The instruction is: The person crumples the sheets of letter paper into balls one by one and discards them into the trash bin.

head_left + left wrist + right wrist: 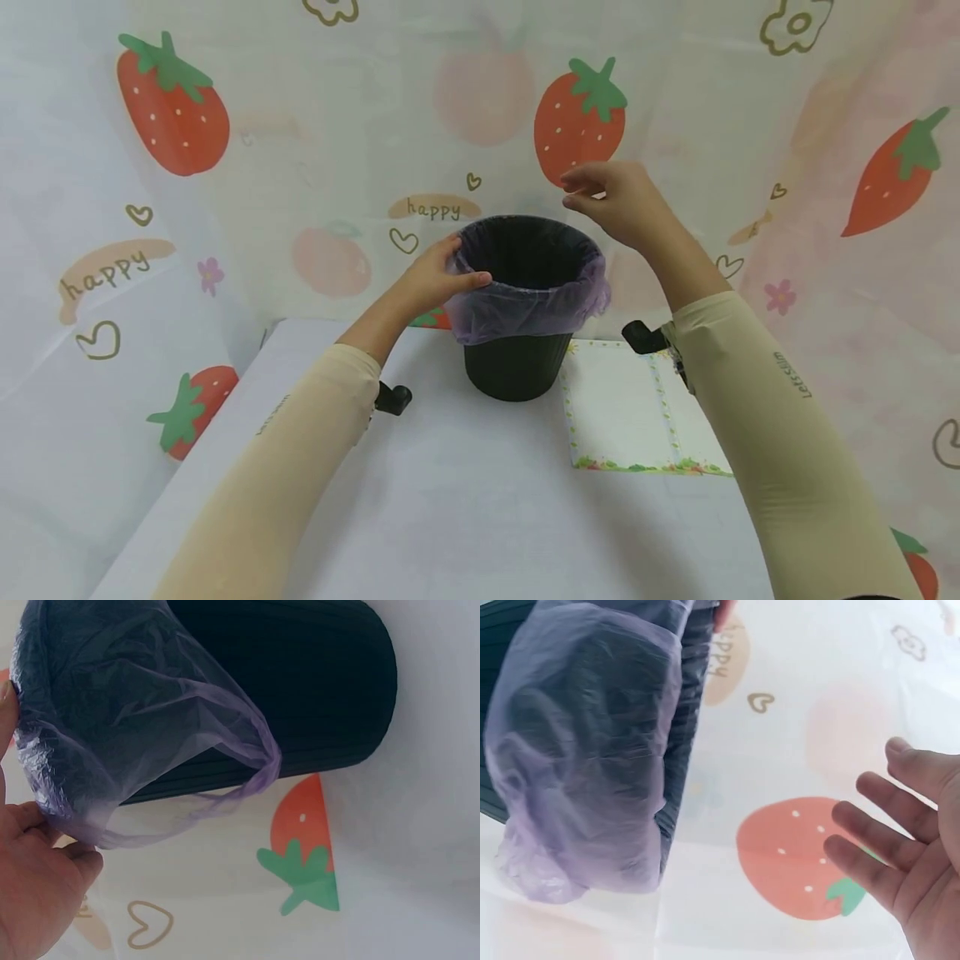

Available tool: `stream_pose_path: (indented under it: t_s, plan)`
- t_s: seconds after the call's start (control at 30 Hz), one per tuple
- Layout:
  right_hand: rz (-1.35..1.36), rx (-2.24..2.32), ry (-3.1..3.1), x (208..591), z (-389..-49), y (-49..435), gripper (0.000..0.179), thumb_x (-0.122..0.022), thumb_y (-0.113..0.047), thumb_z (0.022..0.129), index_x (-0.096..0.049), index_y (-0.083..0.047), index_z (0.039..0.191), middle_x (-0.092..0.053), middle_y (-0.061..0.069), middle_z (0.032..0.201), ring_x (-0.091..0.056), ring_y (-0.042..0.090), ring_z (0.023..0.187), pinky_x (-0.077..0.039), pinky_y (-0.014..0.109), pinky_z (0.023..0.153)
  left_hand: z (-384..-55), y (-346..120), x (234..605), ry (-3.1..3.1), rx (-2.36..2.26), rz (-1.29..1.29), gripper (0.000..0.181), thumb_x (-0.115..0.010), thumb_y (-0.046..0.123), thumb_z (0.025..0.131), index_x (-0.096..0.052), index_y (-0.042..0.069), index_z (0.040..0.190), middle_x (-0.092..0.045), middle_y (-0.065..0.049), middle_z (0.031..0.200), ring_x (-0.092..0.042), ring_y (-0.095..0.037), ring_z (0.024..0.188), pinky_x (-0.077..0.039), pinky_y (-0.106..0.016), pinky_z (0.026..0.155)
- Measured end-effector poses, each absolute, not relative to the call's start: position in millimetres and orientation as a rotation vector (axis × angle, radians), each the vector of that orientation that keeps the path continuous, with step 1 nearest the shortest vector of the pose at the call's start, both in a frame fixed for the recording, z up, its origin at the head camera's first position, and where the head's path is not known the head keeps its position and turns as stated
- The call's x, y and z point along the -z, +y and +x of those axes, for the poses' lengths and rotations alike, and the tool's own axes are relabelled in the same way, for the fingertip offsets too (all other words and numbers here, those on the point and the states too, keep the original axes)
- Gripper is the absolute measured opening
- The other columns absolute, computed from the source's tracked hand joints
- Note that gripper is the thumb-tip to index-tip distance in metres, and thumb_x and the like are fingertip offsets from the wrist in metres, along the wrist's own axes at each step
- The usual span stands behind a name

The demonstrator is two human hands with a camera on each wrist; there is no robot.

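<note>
A black trash can (517, 367) stands upright on the white table, a thin purple trash bag (517, 312) lining it and folded down over the rim. My left hand (435, 279) grips the left side of the lined rim, thumb toward the front. In the left wrist view, the fingers of that hand (41, 874) lie at the bag's edge, beside the loose purple film. Up in the air, right of the rim and above it, is my right hand (615, 200). The right wrist view shows this hand (907, 847) with spread, relaxed fingers and nothing in them.
A white sheet with a leafy, flowered border (615, 408) lies on the table right of the trash can, partly behind the right forearm. Close behind the table hangs a backdrop cloth (337, 150) printed with strawberries and hearts. Both forearms wear beige sleeves with small black wrist cameras.
</note>
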State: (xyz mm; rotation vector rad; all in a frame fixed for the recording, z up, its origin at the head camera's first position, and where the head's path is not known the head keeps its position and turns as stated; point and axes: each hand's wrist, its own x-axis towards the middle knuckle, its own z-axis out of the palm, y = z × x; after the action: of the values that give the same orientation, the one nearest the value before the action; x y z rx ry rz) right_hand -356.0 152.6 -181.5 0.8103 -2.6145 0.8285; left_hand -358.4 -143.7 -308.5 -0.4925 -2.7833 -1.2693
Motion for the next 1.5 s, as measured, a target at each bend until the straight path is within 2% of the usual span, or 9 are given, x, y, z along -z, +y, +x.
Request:
stream_pose_path:
  t_s: [0.27, 0.53, 0.8, 0.93, 1.23, 1.5]
  plan:
    - [0.840, -0.878, -2.522, 194, -330, 168, 0.031, -0.073, -0.016, 0.097, -0.073, -0.008, 0.126, -0.074, 0.008, 0.123, -0.070, 0.020, 0.111, -0.058, 0.038, 0.095, -362, -143, 309, -2.758, 1.281, -0.504, 0.104, -0.072, 0.059, 0.090, -0.022, 0.004, 0.162, -0.020, -0.009, 0.171, -0.017, -0.024, 0.158, -0.019, -0.042, 0.128]
    - [0.884, -0.894, -2.474, 211, -307, 176, 0.033, -0.076, -0.012, 0.094, -0.073, -0.008, 0.126, -0.073, 0.007, 0.126, -0.072, 0.024, 0.108, -0.060, 0.038, 0.090, -361, -143, 313, -2.757, 1.305, -0.510, 0.105, -0.073, 0.058, 0.090, -0.019, 0.006, 0.164, -0.018, -0.009, 0.171, -0.015, -0.026, 0.158, -0.018, -0.045, 0.129]
    - [0.925, -0.885, -2.415, 235, -297, 188, 0.030, -0.076, -0.007, 0.092, -0.074, -0.003, 0.122, -0.074, 0.011, 0.123, -0.069, 0.027, 0.115, -0.059, 0.043, 0.093, -357, -142, 318, -2.761, 1.286, -0.506, 0.108, -0.066, 0.063, 0.092, -0.010, 0.006, 0.164, -0.008, -0.008, 0.173, -0.007, -0.023, 0.160, -0.012, -0.041, 0.130]
    - [0.917, -0.891, -2.400, 244, -292, 196, 0.029, -0.076, -0.006, 0.093, -0.074, -0.003, 0.121, -0.074, 0.011, 0.123, -0.069, 0.028, 0.115, -0.059, 0.043, 0.092, -355, -141, 318, -2.693, 1.337, -0.531, 0.104, -0.066, 0.060, 0.094, -0.011, 0.006, 0.164, -0.008, -0.009, 0.173, -0.006, -0.020, 0.160, -0.012, -0.040, 0.130]
    - [0.856, -0.896, -2.411, 269, -282, 214, 0.032, -0.076, -0.010, 0.093, -0.072, -0.008, 0.125, -0.074, 0.009, 0.122, -0.070, 0.026, 0.113, -0.058, 0.045, 0.094, -342, -142, 320, -2.499, 1.367, -0.500, 0.084, -0.071, 0.050, 0.094, -0.035, 0.012, 0.160, -0.029, -0.006, 0.168, -0.025, -0.026, 0.156, -0.026, -0.049, 0.125]
    - [0.801, -0.918, -2.459, 292, -271, 234, 0.034, -0.073, -0.012, 0.096, -0.070, -0.010, 0.130, -0.072, 0.011, 0.127, -0.069, 0.035, 0.114, -0.054, 0.056, 0.098, -312, -128, 329, -2.322, 1.286, -0.599, 0.069, -0.078, 0.033, 0.093, -0.050, 0.007, 0.150, -0.048, -0.010, 0.156, -0.038, -0.026, 0.149, -0.032, -0.044, 0.123]
